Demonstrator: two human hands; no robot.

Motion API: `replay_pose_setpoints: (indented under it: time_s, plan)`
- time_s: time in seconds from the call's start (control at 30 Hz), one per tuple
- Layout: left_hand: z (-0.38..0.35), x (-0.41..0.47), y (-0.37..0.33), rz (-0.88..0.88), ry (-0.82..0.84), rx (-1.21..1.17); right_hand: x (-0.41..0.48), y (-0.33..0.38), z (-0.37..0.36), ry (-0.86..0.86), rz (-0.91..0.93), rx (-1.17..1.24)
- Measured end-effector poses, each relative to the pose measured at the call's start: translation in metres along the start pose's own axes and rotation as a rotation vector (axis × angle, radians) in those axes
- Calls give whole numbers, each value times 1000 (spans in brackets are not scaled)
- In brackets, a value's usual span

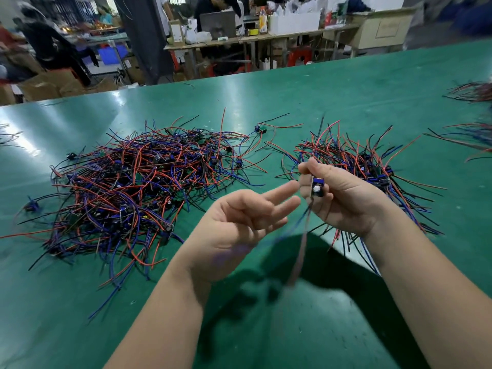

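Pinching a small blue circuit module (318, 188) with dangling red and blue leads above the green desk (319, 97), the right hand (343, 198) holds it clear of the tangled wire pile (133, 187), seemingly so the spread left hand (234, 225) can straighten them.

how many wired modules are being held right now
1: the wired module pinched in the right hand; the left hand holds none. More could be hidden in that grip.

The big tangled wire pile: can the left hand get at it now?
Probably yes: the left hand is open and empty, and the big wire pile lies close beside it, nothing between.
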State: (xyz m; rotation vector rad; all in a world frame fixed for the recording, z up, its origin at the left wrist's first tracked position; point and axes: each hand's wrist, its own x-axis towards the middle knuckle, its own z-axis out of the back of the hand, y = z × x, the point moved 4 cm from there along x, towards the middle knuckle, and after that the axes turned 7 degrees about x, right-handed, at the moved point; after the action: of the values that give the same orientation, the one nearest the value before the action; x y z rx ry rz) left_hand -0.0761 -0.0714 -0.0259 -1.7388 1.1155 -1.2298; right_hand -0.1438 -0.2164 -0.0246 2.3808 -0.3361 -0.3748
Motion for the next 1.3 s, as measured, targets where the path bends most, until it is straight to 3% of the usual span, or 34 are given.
replay_pose_setpoints:
  time_s: [0.03,0.1,0.23,0.37,0.5,0.7,0.83,0.9,1.0,1.07,1.2,1.3]
  plan:
    - [1,-1,-4,-19,15,-87,-1,-1,-2,51,-28,16]
    - [8,-1,-8,-17,-111,-166,-2,-4,-5,125,-58,35]
    - [19,1,0,227,-433,22,-1,-11,-5,60,-42,-181]
    - [9,-1,21,414,-447,314,4,-23,-2,-17,-9,-507]
    - [11,-5,30,542,-445,381,7,-19,8,-178,162,-926]
    - [-3,-11,28,685,-146,342,1,16,27,-432,372,-621]
    - [0,-15,23,718,-78,330,-3,29,34,-533,517,-409]
    - [4,-14,20,700,-120,327,-7,39,37,-587,640,-240]
    - [16,-8,18,610,-354,286,-13,48,38,-639,753,-153]
    - [24,-6,20,558,-495,273,-12,42,28,-588,700,-339]
    - [30,-5,21,479,-616,222,-4,-5,-9,-188,429,-1001]
    - [32,-4,21,444,-639,236,-2,-27,-20,-42,435,-1288]
